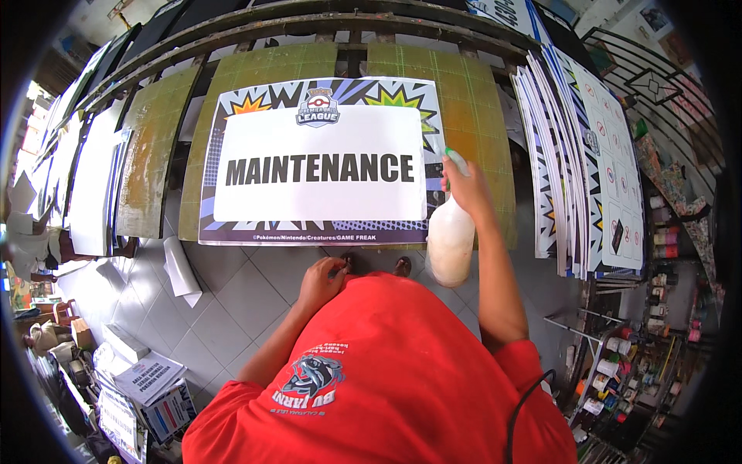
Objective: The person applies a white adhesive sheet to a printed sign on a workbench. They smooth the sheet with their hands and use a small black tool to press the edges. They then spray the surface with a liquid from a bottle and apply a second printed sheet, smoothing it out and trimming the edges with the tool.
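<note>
Right hand (468, 188): fingers wrapped round the neck and trigger head of a translucent spray bottle (450, 246), firm hold. Can't tell if the trigger is squeezed. Green nozzle end sits just beside the sign's right edge; bottle body hangs down past the sign's lower right corner, hiding part of it. Whitish contents, tilted slightly.

Left hand (321, 283): below the sign's bottom edge, close to the red T-shirt (386, 363), fingers curled. Can't tell whether they pinch anything.

Printed sign (321, 205): flat, face up, white centre panel, bold black lettering, comic-burst border in orange, green and purple, badge at top. Lies across olive-green gridded boards (485, 116), which stick out past it on both sides.

Right of the sign: stack of printed panels (610, 170), leaning on edge. Further out, low right: rack of paint containers (610, 367).

Below left of the sign: curled white sheet (181, 271) on grey floor tiles (239, 298). Further out, that way: pile of printed sheets (151, 379).
</note>
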Motion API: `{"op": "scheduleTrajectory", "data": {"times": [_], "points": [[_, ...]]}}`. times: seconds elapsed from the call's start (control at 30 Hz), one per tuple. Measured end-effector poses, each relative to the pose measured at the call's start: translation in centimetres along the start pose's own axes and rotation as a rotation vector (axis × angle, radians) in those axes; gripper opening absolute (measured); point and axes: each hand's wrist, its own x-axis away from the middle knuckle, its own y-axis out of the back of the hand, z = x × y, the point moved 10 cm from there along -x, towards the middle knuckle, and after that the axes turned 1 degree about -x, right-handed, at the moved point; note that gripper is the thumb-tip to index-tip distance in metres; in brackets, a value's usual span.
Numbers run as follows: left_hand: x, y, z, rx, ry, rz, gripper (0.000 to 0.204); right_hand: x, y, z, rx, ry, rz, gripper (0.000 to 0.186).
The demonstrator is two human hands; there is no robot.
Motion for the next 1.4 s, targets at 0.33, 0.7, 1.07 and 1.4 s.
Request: {"op": "scheduleTrajectory", "data": {"times": [0.33, 0.7, 1.07, 1.4], "points": [[1.4, -0.1, 0.3, -0.012, 0.041, -0.100, 0.020, -7.8, 1.9, 0.8, -0.016, 0.011, 0.059, 0.048], [2.9, 0.1, 2.6, 0.039, 0.100, -0.169, 0.018, -11.9, 2.7, 1.5, 0.029, 0.061, 0.030, 0.052], [3.6, 2.3, 4.2, 0.028, 0.102, -0.202, 0.017, -8.8, 0.1, 3.7, 0.097, 0.085, 0.062, 0.050], [4.0, 3.8, 5.9, 0.014, 0.077, -0.125, 0.018, -6.2, -0.2, 3.9, 0.184, 0.108, -0.030, 0.048]]}}
